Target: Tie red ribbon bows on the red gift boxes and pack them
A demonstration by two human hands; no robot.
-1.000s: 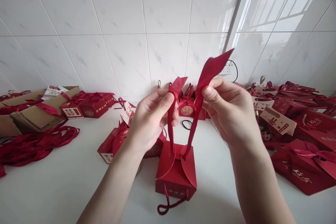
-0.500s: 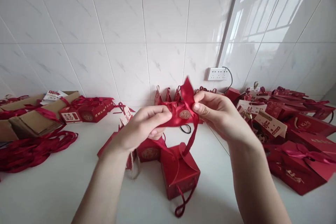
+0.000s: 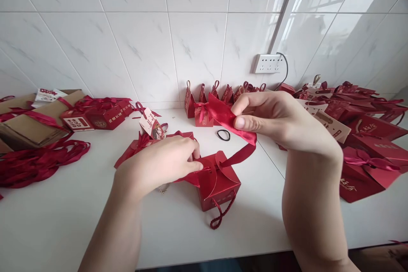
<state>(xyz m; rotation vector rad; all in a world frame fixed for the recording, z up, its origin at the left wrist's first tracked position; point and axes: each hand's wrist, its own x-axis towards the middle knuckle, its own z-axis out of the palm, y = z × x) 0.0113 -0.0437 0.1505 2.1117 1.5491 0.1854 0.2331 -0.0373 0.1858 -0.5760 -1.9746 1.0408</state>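
Note:
A small red box [image 3: 219,182] with a twisted red cord handle stands on the white table in front of me. Red ribbon [image 3: 240,153] rises from its top, and my right hand [image 3: 264,119] pinches the ribbon's end between thumb and fingers above the box. At the box's left top edge, my left hand [image 3: 168,161] is closed on the other part of the ribbon, which is partly hidden under the fingers. Behind my left hand a tag [image 3: 151,123] stands up among other red boxes.
Small red boxes [image 3: 204,114] stand by the tiled wall, near a black hair tie [image 3: 223,135]. Many red boxes [image 3: 366,161] fill the right side. Ribbon loops [image 3: 41,163], cardboard [image 3: 35,129] and a printed box [image 3: 110,114] lie left. A socket strip [image 3: 270,63] is on the wall.
The view has tilted down. My hands have moved apart: the left has dropped to the box's top, while the right still holds the ribbon. The ribbon crossing between them has come open.

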